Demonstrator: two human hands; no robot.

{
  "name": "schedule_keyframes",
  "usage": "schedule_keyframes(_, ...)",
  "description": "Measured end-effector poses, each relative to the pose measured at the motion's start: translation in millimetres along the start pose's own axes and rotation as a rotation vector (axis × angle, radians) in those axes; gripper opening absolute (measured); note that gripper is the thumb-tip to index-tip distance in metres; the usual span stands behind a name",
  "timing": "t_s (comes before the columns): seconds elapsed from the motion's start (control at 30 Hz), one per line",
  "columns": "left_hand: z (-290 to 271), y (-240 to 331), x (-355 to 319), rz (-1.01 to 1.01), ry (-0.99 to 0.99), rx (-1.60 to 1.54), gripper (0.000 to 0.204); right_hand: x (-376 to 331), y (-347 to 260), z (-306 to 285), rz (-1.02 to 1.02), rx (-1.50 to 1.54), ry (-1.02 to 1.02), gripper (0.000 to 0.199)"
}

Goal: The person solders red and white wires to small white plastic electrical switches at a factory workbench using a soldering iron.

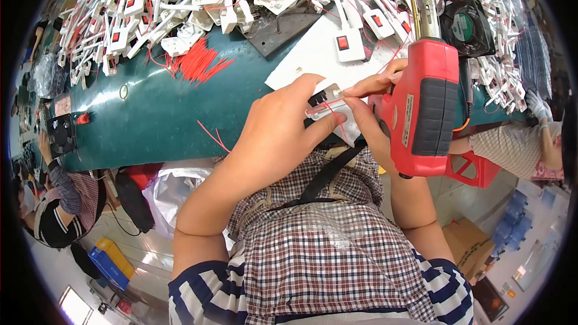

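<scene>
Here the left hand (280, 123) pinches a white switch part (330, 108), the right hand (376, 114) pinches its thin red wire (328, 106) beside the red soldering gun (424, 105), which could burn fingers.

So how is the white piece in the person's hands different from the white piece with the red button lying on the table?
The held white piece is gripped by the left hand and pinched by the right hand; the switch piece on the table lies untouched. The held piece is mostly hidden by fingers, with a thin red wire across it; the table piece shows its red button fully. Both are white plastic.
</scene>
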State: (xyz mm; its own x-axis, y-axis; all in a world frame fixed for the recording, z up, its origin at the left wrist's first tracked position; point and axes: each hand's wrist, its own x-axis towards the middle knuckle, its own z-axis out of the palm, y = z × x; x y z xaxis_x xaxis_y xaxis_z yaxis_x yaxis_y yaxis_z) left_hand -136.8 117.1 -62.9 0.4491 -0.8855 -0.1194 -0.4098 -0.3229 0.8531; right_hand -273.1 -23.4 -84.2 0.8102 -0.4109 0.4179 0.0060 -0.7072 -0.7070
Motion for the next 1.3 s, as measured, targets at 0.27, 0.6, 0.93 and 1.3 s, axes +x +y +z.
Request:
schedule_keyframes(0.27,-3,-6,-10,-0.225,0.127,-0.671,0.034,-3,-10,17,0.117,0.018,0.135,0.016)
schedule_keyframes(0.6,-7,-22,-20,-0.049,0.300,-0.578,0.026,-1,-35,34,0.363,0.082,0.049,0.019)
schedule_keyframes(0.93,3,-58,4,0.069,0.484,-0.233,0.024,-13,-48,-10,0.426,-0.013,-0.157,0.046)
schedule_keyframes(1.3,14,-59,11,0.078,0.577,-0.183,0.025,-52,-97,-68,0.717,0.018,-0.439,0.034)
